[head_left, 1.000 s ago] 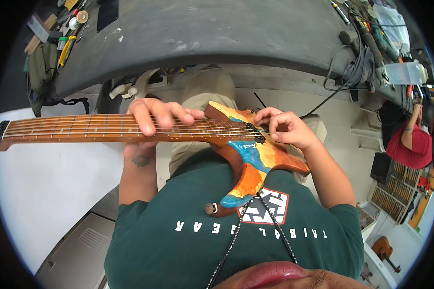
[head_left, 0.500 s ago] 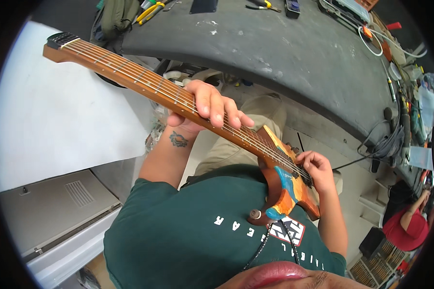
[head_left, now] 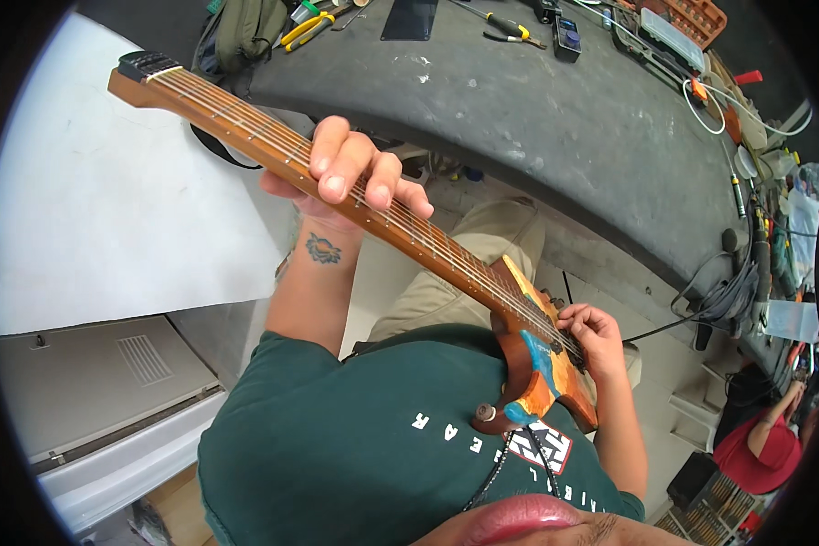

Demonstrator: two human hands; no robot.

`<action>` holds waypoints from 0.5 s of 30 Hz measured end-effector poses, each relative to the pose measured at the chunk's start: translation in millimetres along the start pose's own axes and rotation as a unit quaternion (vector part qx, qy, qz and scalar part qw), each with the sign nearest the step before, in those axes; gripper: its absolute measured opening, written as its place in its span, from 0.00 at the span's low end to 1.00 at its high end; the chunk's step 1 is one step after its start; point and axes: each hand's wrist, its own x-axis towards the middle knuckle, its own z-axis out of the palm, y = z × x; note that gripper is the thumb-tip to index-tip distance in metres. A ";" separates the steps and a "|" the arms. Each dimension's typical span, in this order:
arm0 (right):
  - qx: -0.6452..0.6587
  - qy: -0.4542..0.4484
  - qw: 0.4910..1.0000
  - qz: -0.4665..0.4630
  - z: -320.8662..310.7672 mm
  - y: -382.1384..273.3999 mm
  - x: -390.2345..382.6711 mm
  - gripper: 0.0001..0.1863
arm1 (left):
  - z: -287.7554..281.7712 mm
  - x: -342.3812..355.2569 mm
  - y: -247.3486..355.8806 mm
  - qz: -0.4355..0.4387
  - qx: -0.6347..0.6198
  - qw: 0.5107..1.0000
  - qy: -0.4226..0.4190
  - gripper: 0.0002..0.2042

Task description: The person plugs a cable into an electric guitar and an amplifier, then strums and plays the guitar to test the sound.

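Note:
A headless electric guitar (head_left: pixel 541 369) lies across my front, its wood body streaked with turquoise. The brown neck (head_left: pixel 223 118) slants toward the upper left and ends in a black string clamp (head_left: pixel 147 64). My left hand (head_left: pixel 348 173) wraps round the neck, thumb behind it and fingers over the strings around mid-neck. Over the guitar's body, my right hand (head_left: pixel 599 341) is curled at the strings, thumb and index finger pinched together. Whether a pick sits between them is hidden. A black strap button (head_left: pixel 485 414) sticks out of the body's near horn.
A dark workbench (head_left: pixel 519 109) curves across the far side, with pliers (head_left: pixel 514 32), yellow-handled cutters (head_left: pixel 308 32) and a small black device (head_left: pixel 566 38) on it. Coiled cable (head_left: pixel 733 287) hangs at the right. A white panel (head_left: pixel 109 209) stands left; another person in red (head_left: pixel 760 455) sits lower right.
My left hand has slid along the neck toward the string clamp, its fingers lifting a little. My right hand stays by the strings. The whole view has shifted slightly, showing more of the bench.

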 end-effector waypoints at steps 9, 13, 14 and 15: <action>0.061 -0.139 0.983 -0.104 6.0 -20.2 -11.7 0.07 | 18.8 7.0 24.3 -0.034 0.071 0.996 0.052 0.28; 0.054 -0.034 0.998 0.000 8.1 -10.8 -8.6 0.09 | 9.7 9.4 50.5 0.063 0.082 0.995 -0.012 0.32; 0.020 -0.046 0.999 -0.020 6.3 -9.8 -11.5 0.09 | 9.7 9.3 52.0 0.056 0.086 0.995 -0.013 0.30; -0.015 -0.059 0.997 -0.040 6.4 -10.9 -13.9 0.10 | 7.8 7.4 53.0 0.049 0.090 0.995 -0.015 0.28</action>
